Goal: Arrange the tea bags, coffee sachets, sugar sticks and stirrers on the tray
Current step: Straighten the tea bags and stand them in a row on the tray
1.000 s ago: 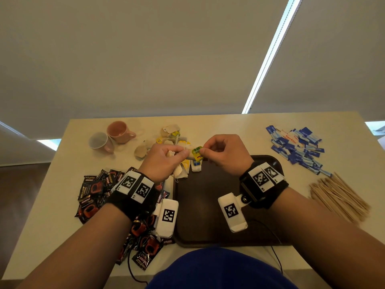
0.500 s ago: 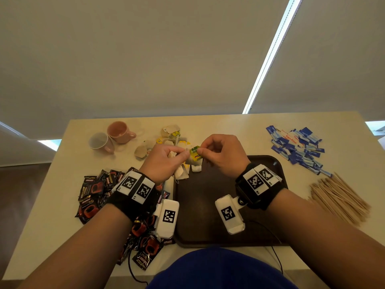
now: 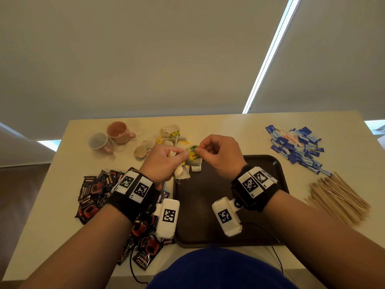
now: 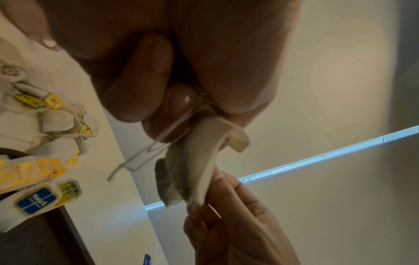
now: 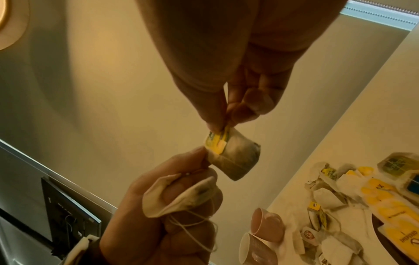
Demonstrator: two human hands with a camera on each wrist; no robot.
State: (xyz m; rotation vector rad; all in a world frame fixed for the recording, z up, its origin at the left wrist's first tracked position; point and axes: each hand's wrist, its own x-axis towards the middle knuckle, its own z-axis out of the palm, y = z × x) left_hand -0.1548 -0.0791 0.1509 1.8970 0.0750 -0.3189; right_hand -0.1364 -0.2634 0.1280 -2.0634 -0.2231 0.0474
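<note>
Both hands meet above the far left corner of the dark brown tray (image 3: 208, 205). My left hand (image 3: 166, 159) grips a bunch of tea bags (image 5: 172, 195) with loose strings. My right hand (image 3: 216, 153) pinches the green and yellow tag of one tea bag (image 3: 193, 155) (image 5: 235, 157), whose other edge sits between my left thumb and finger. More tea bags (image 3: 173, 138) lie on the table beyond the hands. Coffee sachets (image 3: 95, 190) are heaped at the left, blue sugar sticks (image 3: 295, 147) at the far right, wooden stirrers (image 3: 337, 199) at the right.
Two pink cups (image 3: 112, 138) stand at the far left of the cream table (image 3: 229, 126). A thin cable (image 3: 275, 253) runs off the near table edge. The wall blind rises right behind the table.
Both hands have lifted slightly and drawn a little away from me. The tagged tea bag between them has been pulled out further from the bunch in my left hand.
</note>
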